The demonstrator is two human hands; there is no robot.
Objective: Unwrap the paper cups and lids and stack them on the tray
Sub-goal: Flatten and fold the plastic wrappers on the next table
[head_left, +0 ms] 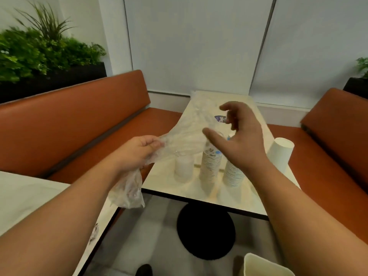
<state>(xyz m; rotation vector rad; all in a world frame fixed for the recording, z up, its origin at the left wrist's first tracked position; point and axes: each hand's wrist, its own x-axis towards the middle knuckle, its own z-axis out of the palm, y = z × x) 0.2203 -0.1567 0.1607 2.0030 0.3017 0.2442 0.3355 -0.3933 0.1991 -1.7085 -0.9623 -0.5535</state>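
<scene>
**Plastic wrap held over the stacked cups**

A clear plastic wrap (139, 168) was gripped by the left hand (139, 150), with its fingers curled around the crumpled film; the film was stretched toward the far end of the bench (169, 182). The right hand (239, 132) was held above the bench with loose, spread fingers, and nothing was held in it. Two stacks of paper cups (211, 164) were seen standing on the bench below this hand. A white stack (183, 168) stood to their left, and a single white cup (280, 152) stood at the right edge.
</scene>
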